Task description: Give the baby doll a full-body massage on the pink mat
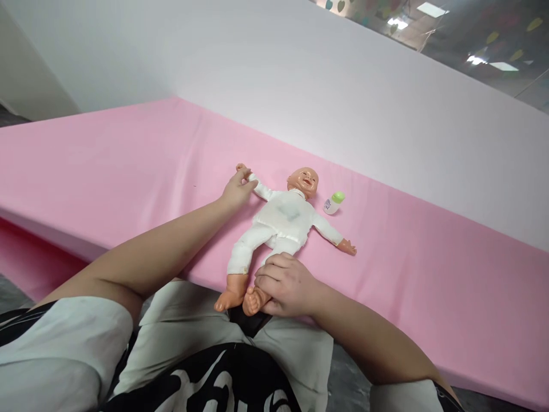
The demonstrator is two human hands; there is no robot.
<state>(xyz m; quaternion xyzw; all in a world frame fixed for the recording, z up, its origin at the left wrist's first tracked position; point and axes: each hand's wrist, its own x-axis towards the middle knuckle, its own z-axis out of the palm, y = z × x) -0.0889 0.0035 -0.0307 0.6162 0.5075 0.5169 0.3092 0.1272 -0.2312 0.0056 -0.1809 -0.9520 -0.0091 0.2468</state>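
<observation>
A baby doll (286, 213) with a white cloth body and bare plastic head, hands and feet lies on its back on a pink-covered table. Its head points away from me; its feet reach past the near edge. My left hand (238, 189) is at the doll's outstretched arm on the left, thumb and fingers closed about the wrist, with part of the grip hidden. Wrapped round the doll's lower leg, just above the foot on the right, is my right hand (288, 286). The other foot hangs free beside it.
A small whitish bottle with a green cap (333, 203) lies beside the doll's head. The pink cover (429, 257) spreads to both sides and drops over the near edge. Behind the table rises a white wall (300, 86), with a window strip at the upper right.
</observation>
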